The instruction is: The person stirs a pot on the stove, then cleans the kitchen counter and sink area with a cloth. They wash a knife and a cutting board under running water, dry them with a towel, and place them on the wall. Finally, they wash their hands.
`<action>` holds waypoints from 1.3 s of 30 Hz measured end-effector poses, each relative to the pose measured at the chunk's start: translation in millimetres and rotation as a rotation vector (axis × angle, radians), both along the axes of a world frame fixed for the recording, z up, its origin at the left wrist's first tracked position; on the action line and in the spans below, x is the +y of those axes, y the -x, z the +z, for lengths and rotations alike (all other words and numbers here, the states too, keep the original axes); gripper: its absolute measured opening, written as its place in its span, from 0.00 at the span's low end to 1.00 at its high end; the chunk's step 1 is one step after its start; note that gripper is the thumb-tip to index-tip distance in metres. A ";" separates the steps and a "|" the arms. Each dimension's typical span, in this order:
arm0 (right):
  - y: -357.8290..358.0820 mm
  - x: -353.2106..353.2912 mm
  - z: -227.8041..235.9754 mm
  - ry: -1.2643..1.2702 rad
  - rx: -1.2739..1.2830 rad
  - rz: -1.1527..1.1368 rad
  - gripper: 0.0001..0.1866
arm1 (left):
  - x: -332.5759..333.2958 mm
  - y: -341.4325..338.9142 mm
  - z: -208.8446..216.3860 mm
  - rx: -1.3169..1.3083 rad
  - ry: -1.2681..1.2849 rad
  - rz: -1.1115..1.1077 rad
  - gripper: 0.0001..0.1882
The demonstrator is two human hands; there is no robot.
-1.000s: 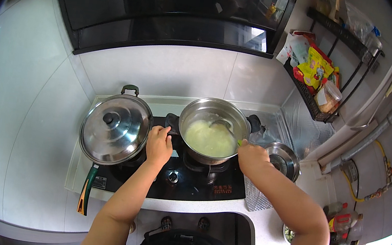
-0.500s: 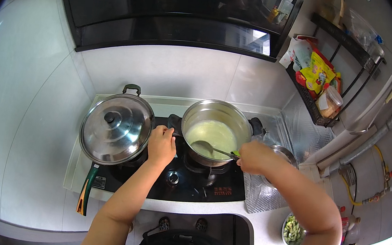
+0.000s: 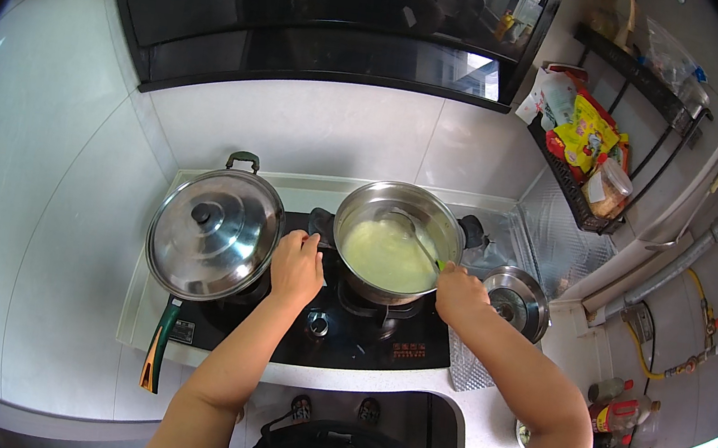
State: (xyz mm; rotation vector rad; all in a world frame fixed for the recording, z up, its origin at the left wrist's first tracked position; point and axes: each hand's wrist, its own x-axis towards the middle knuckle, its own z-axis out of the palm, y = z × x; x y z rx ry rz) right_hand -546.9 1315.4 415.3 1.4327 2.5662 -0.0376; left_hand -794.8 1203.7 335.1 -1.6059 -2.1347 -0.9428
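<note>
A steel pot [image 3: 357,201] stands on the right burner with pale yellow-green liquid [image 3: 387,253] inside. My left hand [image 3: 297,268] is closed at the pot's dark left handle [image 3: 321,224]; its fingertips are partly hidden. Over the pot's right rim, my right hand [image 3: 462,296] grips a long-handled metal spoon [image 3: 421,245]. The spoon slants into the liquid, its bowl toward the far side of the pot. A bit of green shows on its handle by my fingers.
On the left burner sits a pan under a domed steel lid [image 3: 224,252], its handle [image 3: 159,347] jutting over the counter edge. A steel bowl [image 3: 538,313] stands right of the pot. Packets [image 3: 584,131] and a jar [image 3: 607,189] fill a wall rack; bottles [image 3: 624,413] stand lower right.
My right hand has swung the spoon from the near left of the pot to its far side. My right forearm has shifted left, uncovering the steel bowl. The left hand stays put.
</note>
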 end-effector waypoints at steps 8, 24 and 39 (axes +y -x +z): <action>-6.6 -4.6 51.6 0.267 -0.131 0.111 0.13 | -2.4 3.5 -2.1 0.009 0.019 0.016 0.16; -57.4 3.6 77.8 0.907 0.690 -0.395 0.12 | -2.0 3.6 4.3 -0.028 0.040 -0.007 0.15; -73.0 3.9 22.9 -0.247 0.428 0.327 0.21 | 1.2 6.4 3.2 0.009 0.013 -0.057 0.16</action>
